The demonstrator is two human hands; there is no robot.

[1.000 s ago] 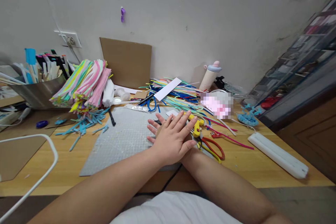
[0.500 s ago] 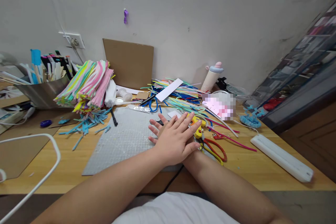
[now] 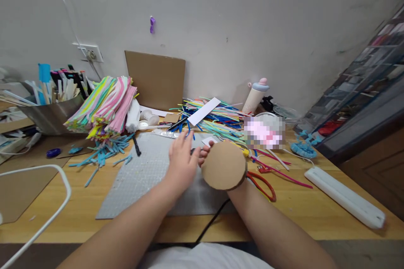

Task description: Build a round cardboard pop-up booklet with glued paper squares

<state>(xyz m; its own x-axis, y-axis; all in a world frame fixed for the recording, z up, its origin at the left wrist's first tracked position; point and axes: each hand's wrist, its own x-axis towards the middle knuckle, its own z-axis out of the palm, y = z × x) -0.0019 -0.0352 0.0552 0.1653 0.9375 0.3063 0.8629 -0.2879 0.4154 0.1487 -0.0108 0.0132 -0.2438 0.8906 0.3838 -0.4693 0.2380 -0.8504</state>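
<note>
A round cardboard disc (image 3: 224,164) lies over the palm of my right hand (image 3: 204,154). Its fingertips curl past the disc's left edge, while the rest of that hand is hidden under the cardboard. Just to the left, my left hand (image 3: 182,157) is lifted over the grey cutting mat (image 3: 142,180), slightly blurred. Its thumb is apart from the fingers and nothing shows in it. Both hands are close together, with the left apart from the disc.
Bundled pipe cleaners (image 3: 104,105) and a metal pot of sticks (image 3: 53,115) stand at left. Loose pipe cleaners (image 3: 217,111) lie at the back before a leaning cardboard sheet (image 3: 156,80). A bottle (image 3: 255,96) is behind right; a long white bar (image 3: 344,197) lies at right.
My left hand was spread flat over my right hand; it has lifted off and moved left. The cardboard disc on my right hand has come into sight. The view has tilted slightly upward.
</note>
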